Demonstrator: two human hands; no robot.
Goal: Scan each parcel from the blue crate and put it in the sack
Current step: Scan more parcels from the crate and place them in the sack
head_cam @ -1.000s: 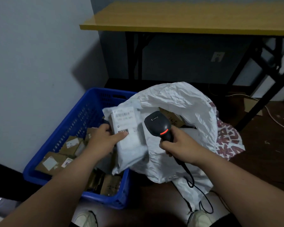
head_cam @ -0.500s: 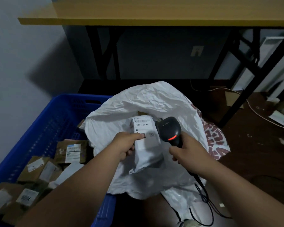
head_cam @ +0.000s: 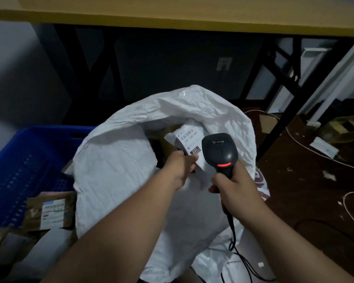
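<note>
Head view: a white parcel (head_cam: pixel 194 148) is pinched by the left hand (head_cam: pixel 181 168) over the sack (head_cam: pixel 119 172), while the scanner (head_cam: pixel 220 152) is gripped by the right hand (head_cam: pixel 233 184).

A white soft parcel (head_cam: pixel 192 148) is sitting tilted in the open mouth of the sack (head_cam: pixel 119 180), its printed label with a barcode and "231" facing up. The sack, white and crinkled, is standing open just beside the blue crate (head_cam: pixel 25 160). Brown cardboard parcels (head_cam: pixel 51 209) with white labels are lying jumbled in the crate's bottom.
</note>
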